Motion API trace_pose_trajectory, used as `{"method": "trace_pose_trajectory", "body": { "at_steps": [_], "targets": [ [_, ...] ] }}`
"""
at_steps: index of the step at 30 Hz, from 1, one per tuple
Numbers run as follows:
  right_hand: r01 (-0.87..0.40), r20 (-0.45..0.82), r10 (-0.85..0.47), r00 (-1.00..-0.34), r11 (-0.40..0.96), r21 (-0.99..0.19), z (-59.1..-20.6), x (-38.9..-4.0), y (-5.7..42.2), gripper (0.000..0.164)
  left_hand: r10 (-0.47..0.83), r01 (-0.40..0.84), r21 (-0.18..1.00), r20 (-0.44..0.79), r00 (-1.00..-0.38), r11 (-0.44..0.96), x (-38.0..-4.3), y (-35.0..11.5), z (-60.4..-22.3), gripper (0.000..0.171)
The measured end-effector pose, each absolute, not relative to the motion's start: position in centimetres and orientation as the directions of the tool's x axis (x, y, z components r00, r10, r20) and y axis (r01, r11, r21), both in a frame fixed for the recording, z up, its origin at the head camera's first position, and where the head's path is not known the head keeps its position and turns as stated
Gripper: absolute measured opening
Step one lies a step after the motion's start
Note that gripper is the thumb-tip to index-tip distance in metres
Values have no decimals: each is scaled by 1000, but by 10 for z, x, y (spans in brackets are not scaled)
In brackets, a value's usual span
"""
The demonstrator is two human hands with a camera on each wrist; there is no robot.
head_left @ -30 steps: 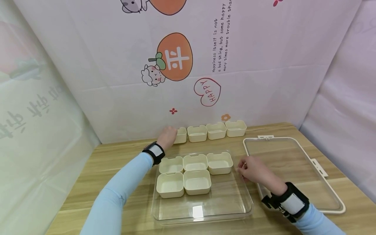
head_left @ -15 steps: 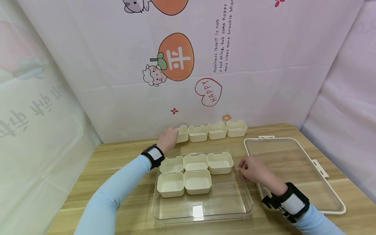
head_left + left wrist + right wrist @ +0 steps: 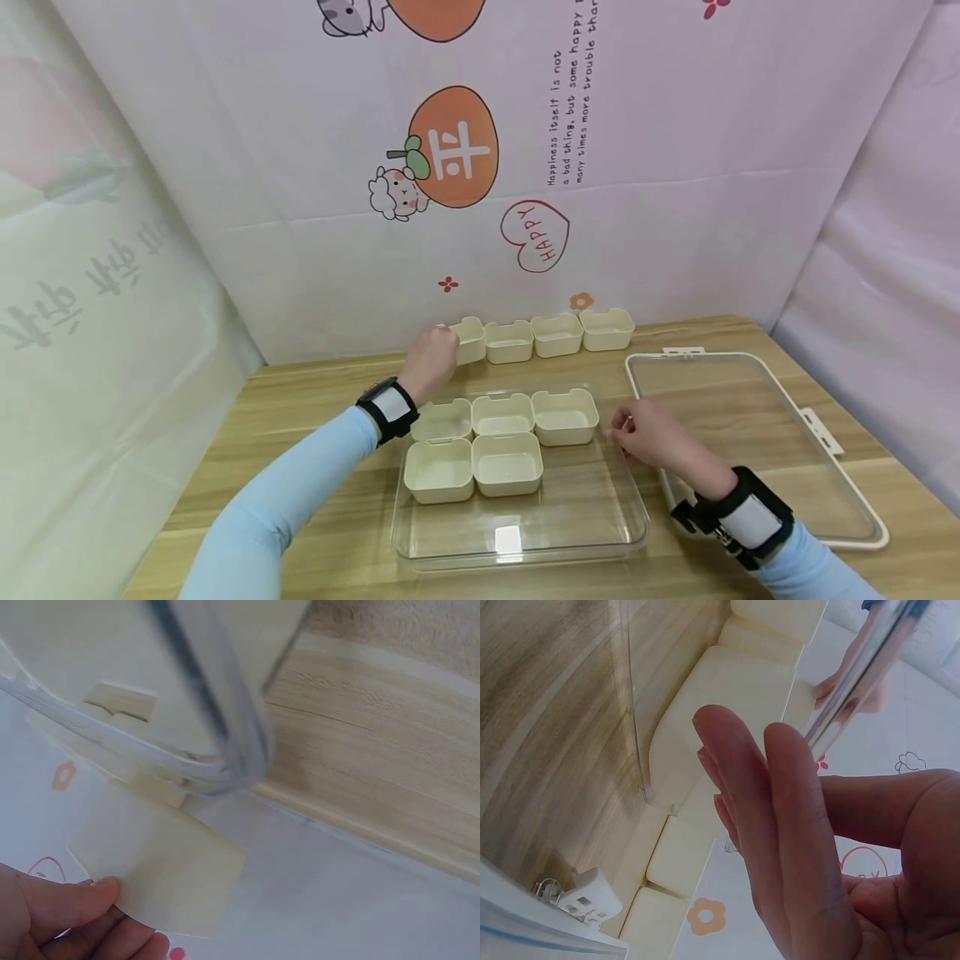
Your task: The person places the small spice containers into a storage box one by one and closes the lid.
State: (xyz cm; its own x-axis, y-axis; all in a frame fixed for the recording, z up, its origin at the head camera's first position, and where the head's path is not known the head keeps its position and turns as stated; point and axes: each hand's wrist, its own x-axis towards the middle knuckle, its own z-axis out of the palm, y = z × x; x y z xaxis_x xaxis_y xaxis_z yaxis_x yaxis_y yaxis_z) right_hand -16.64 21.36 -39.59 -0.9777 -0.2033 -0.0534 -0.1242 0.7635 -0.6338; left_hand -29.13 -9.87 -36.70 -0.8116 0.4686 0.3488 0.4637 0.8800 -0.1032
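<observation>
My left hand (image 3: 431, 358) pinches a small cream plastic bin (image 3: 471, 340) between thumb and fingers at the back edge of the table. In the left wrist view this bin (image 3: 165, 862) looks tilted, and the thumb presses on its side. My right hand (image 3: 647, 429) is at the right side of a clear plastic tray (image 3: 570, 533). In the right wrist view the tray's wall (image 3: 859, 679) runs between the fingers and the thumb, which pinch it. Several cream bins (image 3: 506, 467) sit inside the tray, grouped toward its back left.
More cream bins (image 3: 557, 336) stand in a row along the back edge, against a printed cloth wall (image 3: 637, 167). A clear lid (image 3: 750, 442) with a white rim and clips lies right of the tray on the wooden table (image 3: 300, 467).
The bin in my left hand has risen slightly and tilted beside the back row. My right hand stays at the tray's side. The whole head view has drifted a little.
</observation>
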Motion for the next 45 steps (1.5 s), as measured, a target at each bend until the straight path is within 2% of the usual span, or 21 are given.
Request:
{"method": "trace_pose_trajectory", "body": {
  "at_steps": [7, 18, 27, 45],
  "targets": [
    [-136, -49, -212, -976, 772, -621, -396, -167, 215, 9, 486, 497, -75, 380, -787, 864, -281, -99, -362, 20],
    [-141, -46, -214, -976, 774, -617, -396, -170, 215, 8, 545, 557, -114, 437, -715, 823, -265, -100, -358, 20],
    [-141, -45, -215, -976, 772, -619, -397, -170, 216, 8, 598, 614, -124, 439, -671, 780, -248, -96, -353, 22],
    [-154, -28, -216, -976, 774, -614, -396, -166, 215, 9, 624, 643, -121, 431, -652, 756, -232, -87, -350, 19]
  ]
}}
